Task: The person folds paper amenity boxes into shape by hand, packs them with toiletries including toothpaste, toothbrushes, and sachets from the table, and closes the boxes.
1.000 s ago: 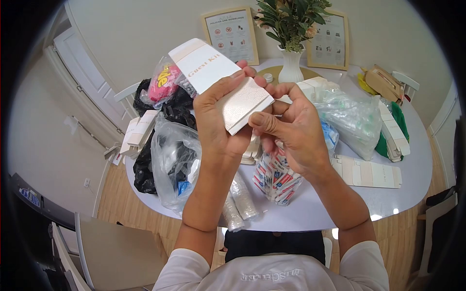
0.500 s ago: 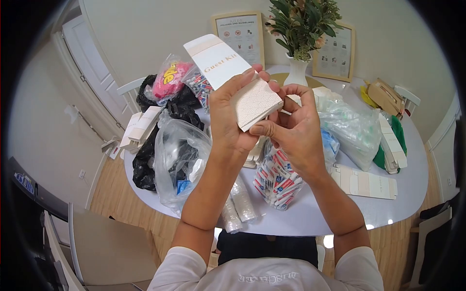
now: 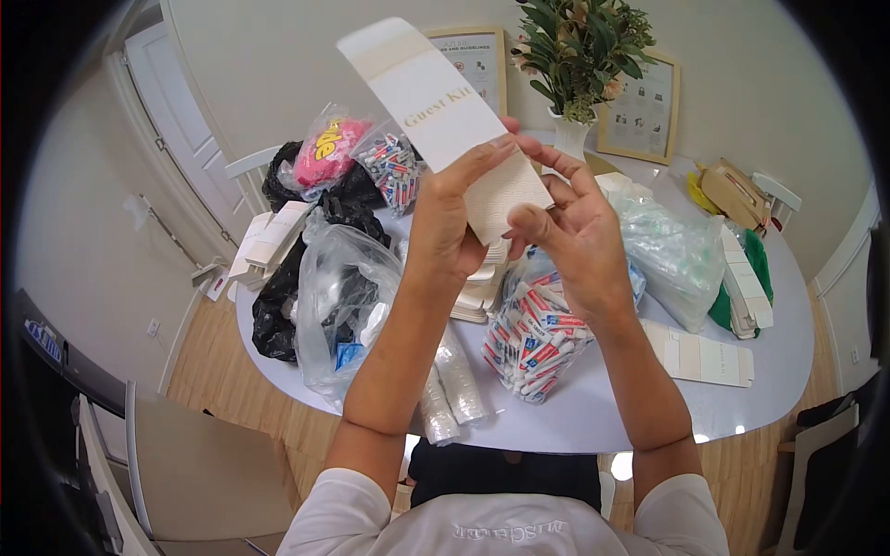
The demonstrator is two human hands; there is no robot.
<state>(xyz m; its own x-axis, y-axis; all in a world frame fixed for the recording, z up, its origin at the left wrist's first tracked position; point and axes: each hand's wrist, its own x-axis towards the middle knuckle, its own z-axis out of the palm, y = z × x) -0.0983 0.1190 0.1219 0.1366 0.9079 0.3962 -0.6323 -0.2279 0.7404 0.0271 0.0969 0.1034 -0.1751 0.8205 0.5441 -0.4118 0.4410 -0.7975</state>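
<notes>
A white and cream "Guest Kit" box (image 3: 445, 107) is held up above the table, its long printed panel slanting up to the left. My left hand (image 3: 450, 208) is wrapped round its left side, thumb across the front. At the box's lower right, my right hand (image 3: 579, 227) holds the edge with thumb and fingers; some fingertips are hidden behind it. Below the hands, a clear bag of small toothpaste tubes (image 3: 538, 343) stands on the table, beside a stack of folded cartons (image 3: 477, 295) partly hidden by my left hand.
On the white table (image 3: 593, 417) are a clear plastic bag (image 3: 338, 278), wrapped rolls (image 3: 459, 380), a pink package (image 3: 326, 153), a bag of green-white items (image 3: 672, 255) and flat cartons (image 3: 705, 360). A vase (image 3: 570, 134) and framed signs (image 3: 640, 111) stand at the back.
The box has tilted more upright, and its printed panel reaches higher. My right hand's fingers have spread and shifted along the box's lower edge. The view has shifted slightly.
</notes>
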